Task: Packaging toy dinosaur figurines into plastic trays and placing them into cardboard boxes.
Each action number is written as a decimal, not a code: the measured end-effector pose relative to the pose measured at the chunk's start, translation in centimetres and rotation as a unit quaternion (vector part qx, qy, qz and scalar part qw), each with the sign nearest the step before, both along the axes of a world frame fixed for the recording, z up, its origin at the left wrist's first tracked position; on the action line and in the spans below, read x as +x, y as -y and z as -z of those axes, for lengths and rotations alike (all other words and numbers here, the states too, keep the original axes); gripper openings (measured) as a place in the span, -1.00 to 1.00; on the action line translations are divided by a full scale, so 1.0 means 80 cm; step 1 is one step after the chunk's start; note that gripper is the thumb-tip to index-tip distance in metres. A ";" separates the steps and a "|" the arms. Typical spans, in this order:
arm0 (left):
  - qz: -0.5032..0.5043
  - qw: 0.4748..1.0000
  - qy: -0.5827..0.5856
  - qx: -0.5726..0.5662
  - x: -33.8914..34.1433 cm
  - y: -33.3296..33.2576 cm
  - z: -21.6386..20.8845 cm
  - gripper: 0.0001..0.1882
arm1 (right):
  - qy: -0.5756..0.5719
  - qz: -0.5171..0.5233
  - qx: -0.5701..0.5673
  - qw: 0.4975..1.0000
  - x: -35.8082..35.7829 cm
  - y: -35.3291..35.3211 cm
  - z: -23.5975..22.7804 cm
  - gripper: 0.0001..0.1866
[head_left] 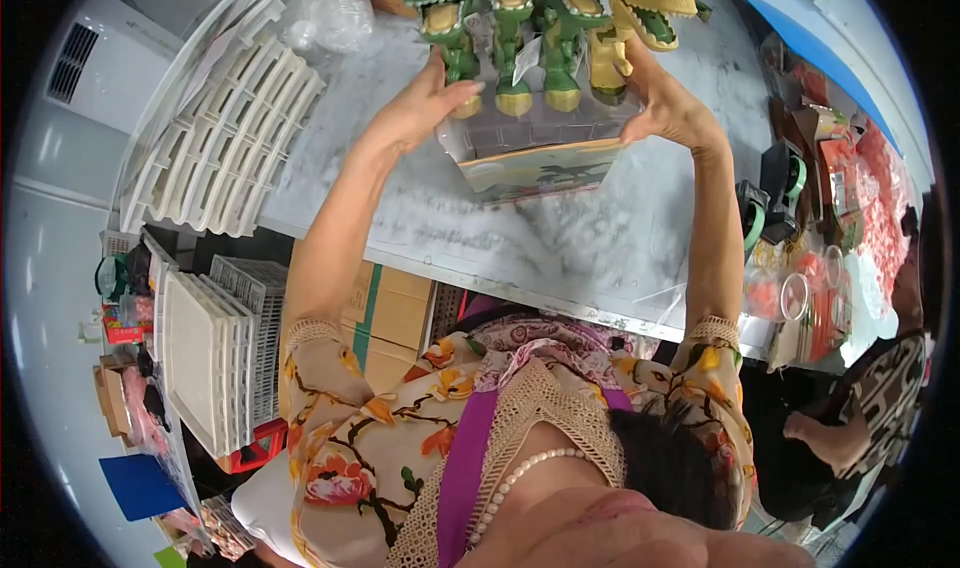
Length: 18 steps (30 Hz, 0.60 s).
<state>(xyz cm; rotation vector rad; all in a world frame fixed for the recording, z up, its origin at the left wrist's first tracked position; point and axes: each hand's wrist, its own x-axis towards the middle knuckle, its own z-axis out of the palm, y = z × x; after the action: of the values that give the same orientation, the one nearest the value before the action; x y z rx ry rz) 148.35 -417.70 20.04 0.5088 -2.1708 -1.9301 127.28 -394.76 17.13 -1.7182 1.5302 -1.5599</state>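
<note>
Over the bench [480, 243], a display box [545, 173] is presenting its printed side nearest. Left hand [425, 103] and right hand [680, 108] are grasping opposite sides; pressing evenly should be steadying the green toy dinosaurs [509, 43] and yellow toy dinosaur [645, 8] rising beyond.

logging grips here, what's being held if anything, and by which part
The left hand and right hand bracket the lower outer ends of the row of toy dinosaurs; whether they grip these or the box cannot be told.
</note>
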 end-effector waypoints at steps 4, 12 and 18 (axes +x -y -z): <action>0.040 0.999 0.025 -0.017 0.002 0.011 0.005 -0.02 | -0.119 0.084 0.116 0.983 0.014 0.001 -0.015 0.11; 0.159 0.984 -0.051 -0.070 0.006 0.048 0.004 0.26 | -0.170 0.189 0.125 0.959 0.026 0.015 -0.003 -0.03; 0.190 0.975 -0.059 -0.102 0.002 0.050 0.008 0.36 | -0.180 0.198 0.134 0.954 0.018 0.017 -0.007 0.03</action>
<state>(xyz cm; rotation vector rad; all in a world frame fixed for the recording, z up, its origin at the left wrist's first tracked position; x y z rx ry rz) 148.53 -421.72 19.41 -0.0614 -2.4880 -1.8135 128.75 -396.14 17.71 -1.6731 2.2695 -1.1597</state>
